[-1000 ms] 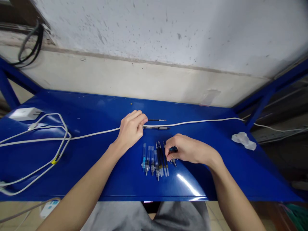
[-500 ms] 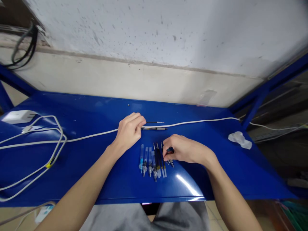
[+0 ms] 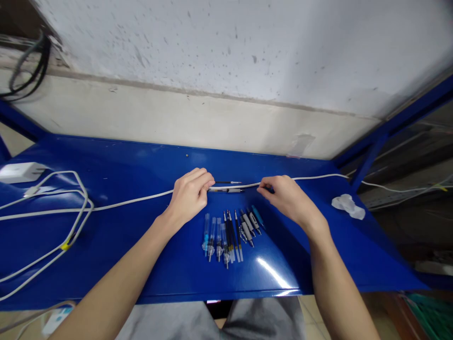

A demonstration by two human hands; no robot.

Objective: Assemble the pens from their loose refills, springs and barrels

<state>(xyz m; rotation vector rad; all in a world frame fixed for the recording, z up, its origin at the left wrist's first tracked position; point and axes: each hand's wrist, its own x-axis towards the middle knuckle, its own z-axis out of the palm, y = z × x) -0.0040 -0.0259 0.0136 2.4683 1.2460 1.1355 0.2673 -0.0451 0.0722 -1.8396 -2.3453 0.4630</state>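
Note:
My left hand (image 3: 193,191) is closed over the white cable (image 3: 130,200). A black pen refill (image 3: 228,182) sticks out rightward from its fingers, its rear end hidden. Just below lies a pen (image 3: 226,190) with a grey grip, partly covered by the cable. My right hand (image 3: 288,196) is pinched at the cable's near side; something small and dark shows between its fingers, too hidden to name. Nearer me are clear pen barrels (image 3: 212,238), several black refills (image 3: 237,236), grey pen grip sections (image 3: 247,229) and a blue one (image 3: 258,216).
All this lies on a blue metal shelf (image 3: 170,274) against a wall (image 3: 212,123). A white charger (image 3: 21,172) and cable loops sit at the left. A crumpled whitish piece (image 3: 348,206) lies at the right. Blue uprights (image 3: 370,158) bound the shelf.
My right hand has moved up and right, from the grip sections to beside the cable, uncovering the grey and blue sections. My left hand has stayed in place.

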